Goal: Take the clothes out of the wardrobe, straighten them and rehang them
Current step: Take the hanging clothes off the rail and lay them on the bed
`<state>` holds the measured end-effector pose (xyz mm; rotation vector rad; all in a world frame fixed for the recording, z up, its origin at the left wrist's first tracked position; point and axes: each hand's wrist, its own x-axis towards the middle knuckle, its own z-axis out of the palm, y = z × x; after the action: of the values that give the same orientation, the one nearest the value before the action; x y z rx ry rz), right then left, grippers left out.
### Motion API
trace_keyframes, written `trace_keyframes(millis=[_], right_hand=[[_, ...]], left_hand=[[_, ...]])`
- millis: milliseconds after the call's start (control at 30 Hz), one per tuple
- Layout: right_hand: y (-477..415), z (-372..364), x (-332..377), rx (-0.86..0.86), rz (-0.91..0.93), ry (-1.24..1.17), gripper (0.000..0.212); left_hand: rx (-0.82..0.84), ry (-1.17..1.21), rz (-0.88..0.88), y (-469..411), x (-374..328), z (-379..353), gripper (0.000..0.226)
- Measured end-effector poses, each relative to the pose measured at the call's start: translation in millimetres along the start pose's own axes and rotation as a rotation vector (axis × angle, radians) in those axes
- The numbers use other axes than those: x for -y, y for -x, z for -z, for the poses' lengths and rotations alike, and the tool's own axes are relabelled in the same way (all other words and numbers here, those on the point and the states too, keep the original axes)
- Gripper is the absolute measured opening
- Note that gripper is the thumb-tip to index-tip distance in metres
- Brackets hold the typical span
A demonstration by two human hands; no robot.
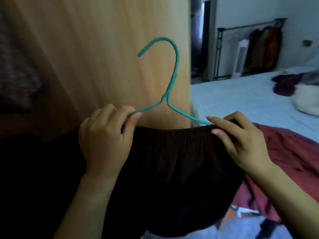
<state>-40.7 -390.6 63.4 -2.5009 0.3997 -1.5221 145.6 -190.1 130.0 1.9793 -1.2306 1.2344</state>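
Single head view, close above hands, facing forward-down toward wardrobe panel (103,49).

- Wooden wardrobe panel (103,49): pale, grained; near, fills left and centre.
- Bed (233,100): right, under a pale blue quilted cover.
- Wall (259,9): far right, white, with a small socket plate (307,43).
- Garment rack (219,52): black metal, against the far wall; orange and brown items hang at its right end.
- White tower unit (240,57): upright, in front of the rack.
- Doorway (198,40): dark, left of the rack.
- Light: dim, bluish.
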Motion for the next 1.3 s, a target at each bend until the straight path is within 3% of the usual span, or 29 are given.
trace_keyframes(millis=[300, 467, 633, 1000, 1300], right_hand=[[134, 160, -163, 0.050, -0.267, 0.196, 0.037], [173, 247, -230, 0.078, -0.339, 0.404, 0.033], [155, 295, -312, 0.072, -0.333, 0.521, 0.030], [79, 258, -503, 0.118, -0.425, 0.430, 0.027], [48, 174, -655, 0.374, -0.512, 0.263, 0.030]], left_hand=[[0.176, 0.390, -0.123, 17, -241, -113, 0.027], [0.312, 0.649, -0.070, 33, -353, -168, 0.033], [0.407, 0.808, 0.024, 17, -431, -226, 0.027], [0.516, 0.878, 0.160, -58, -492, -398, 0.027], [0.686, 0.591, 0.273, -66, -502, -539, 0.023]])
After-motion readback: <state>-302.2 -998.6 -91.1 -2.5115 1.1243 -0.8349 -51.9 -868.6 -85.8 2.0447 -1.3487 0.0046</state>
